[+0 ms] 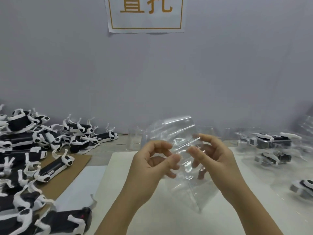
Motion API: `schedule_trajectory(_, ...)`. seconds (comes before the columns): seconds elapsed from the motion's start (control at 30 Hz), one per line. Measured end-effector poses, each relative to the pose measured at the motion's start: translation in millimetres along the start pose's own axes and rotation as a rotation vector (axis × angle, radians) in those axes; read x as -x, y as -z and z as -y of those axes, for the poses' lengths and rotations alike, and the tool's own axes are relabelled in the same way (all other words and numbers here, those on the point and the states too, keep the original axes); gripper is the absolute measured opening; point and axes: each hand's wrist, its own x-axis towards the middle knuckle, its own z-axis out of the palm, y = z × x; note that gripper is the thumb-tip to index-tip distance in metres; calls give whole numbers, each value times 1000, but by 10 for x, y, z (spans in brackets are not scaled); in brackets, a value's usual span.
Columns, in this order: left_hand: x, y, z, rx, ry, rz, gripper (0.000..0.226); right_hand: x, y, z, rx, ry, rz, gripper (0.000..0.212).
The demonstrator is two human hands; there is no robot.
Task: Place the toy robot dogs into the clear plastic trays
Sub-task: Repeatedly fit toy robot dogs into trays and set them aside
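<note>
A clear plastic tray [176, 133] is held up above the white table mat [152, 217], tilted, between both hands. My left hand [152, 163] pinches its left edge with thumb and fingers curled. My right hand [213, 156] grips its right side, fingers showing through the plastic. Nothing lies in the tray. Black-and-white toy robot dogs [25, 150] lie heaped at the left. One of them [55, 167] lies on brown cardboard [67, 173].
At the right, robot dogs sit packed in clear trays [272, 145], with another [303, 187] near the right edge. More clear trays [211, 131] stand against the grey wall. A paper sign [145, 14] hangs on the wall above.
</note>
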Motion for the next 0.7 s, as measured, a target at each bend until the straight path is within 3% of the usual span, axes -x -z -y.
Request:
schedule_trajectory(0.13, -28, 0, 55, 112, 131, -104, 54, 24, -59, -40, -22, -115, -22, 58)
schedule_trajectory(0.4, -15, 43, 22, 133, 138, 39, 31, 16, -114, 8, 8, -126, 36, 58)
schedule_trajectory(0.6, -12, 57, -15, 253, 104, 105, 40, 47, -87, 135, -60, -119, 95, 61)
schedule_trajectory(0.7, -3, 41, -38, 188, 81, 72, 16, 55, -70, 164, -63, -111, 79, 60)
